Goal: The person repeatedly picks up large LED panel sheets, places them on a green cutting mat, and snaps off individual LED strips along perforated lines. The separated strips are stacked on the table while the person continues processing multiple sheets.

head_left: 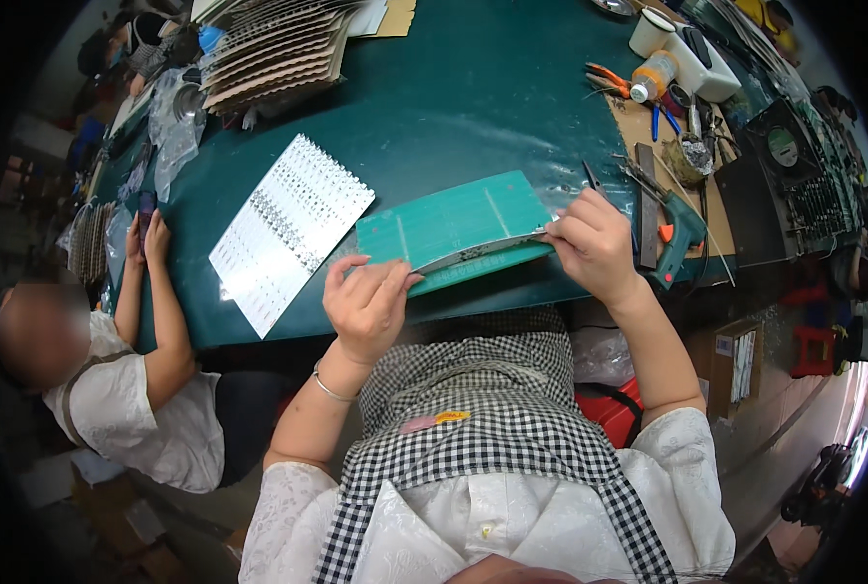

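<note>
Left hand (pixel 368 302): fingers closed, pinching the near left edge of the mat (pixel 453 226)
Right hand (pixel 594 243): gripping the mat's right end
Mat: green, centre frame, on the table (pixel 453 107)
White panel (pixel 291 229): left of the mat
Glue gun (pixel 680 234): right of the right hand

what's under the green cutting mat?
Under the green cutting mat, a thin pale strip pokes out at its near edge, pinched by the right hand; the left hand touches the mat. Anything further beneath is covered.
</note>
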`<state>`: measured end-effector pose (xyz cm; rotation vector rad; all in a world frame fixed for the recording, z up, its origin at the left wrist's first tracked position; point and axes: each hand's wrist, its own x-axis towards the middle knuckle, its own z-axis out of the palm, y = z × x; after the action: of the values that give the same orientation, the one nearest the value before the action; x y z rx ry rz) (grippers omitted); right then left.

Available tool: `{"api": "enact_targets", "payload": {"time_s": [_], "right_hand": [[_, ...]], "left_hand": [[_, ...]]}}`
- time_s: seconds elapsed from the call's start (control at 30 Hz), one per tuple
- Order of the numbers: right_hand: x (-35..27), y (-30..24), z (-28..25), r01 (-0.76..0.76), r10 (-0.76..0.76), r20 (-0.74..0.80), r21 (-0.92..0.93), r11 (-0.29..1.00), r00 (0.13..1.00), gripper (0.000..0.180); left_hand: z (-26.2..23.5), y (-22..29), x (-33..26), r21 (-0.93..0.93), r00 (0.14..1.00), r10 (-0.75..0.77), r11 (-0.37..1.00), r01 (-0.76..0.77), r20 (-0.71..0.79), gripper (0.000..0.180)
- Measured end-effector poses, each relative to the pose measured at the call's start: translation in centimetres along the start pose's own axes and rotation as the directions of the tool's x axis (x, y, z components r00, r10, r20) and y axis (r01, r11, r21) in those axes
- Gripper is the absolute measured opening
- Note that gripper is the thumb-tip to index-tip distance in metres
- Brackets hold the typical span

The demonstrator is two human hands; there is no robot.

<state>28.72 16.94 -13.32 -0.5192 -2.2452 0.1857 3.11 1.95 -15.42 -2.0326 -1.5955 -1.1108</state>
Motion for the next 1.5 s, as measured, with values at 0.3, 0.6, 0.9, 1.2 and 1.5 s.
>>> {"api": "enact_targets", "payload": {"time_s": [0.3,0.6,0.9,1.2,1.5], "right_hand": [[-0.6,0.4,0.8,0.103,-0.107,-0.073,-0.053,0.993,0.992,0.017],[-0.3,-0.2,0.1,0.037,-0.036,-0.043,0.03,0.999,0.998,0.019],[-0.7,-1.0,0.2,-0.275,0.266,0.076,0.159,0.948,0.961,0.016],[-0.3,-0.3,-0.1,-0.385,0.348,0.202,0.189,0.904,0.916,0.014],[4.6,4.6,-1.1,-0.68,0.556,0.393,0.379,0.628,0.732,0.013]], "left_hand": [[-0.1,-1.0,0.1,-0.052,0.996,0.071,0.996,-0.069,0.045,0.026],[-1.2,-1.3,0.1,-0.084,0.974,0.166,0.984,-0.155,0.154,0.03],[-1.6,-1.3,-0.5,-0.079,0.967,0.186,0.982,-0.174,0.174,0.031],[-1.9,-1.9,-0.2,-0.139,0.978,0.017,0.99,0.013,0.209,0.037],[-7.9,-6.6,-1.3,-0.273,0.763,-0.61,0.787,0.553,-0.212,0.027]]}}
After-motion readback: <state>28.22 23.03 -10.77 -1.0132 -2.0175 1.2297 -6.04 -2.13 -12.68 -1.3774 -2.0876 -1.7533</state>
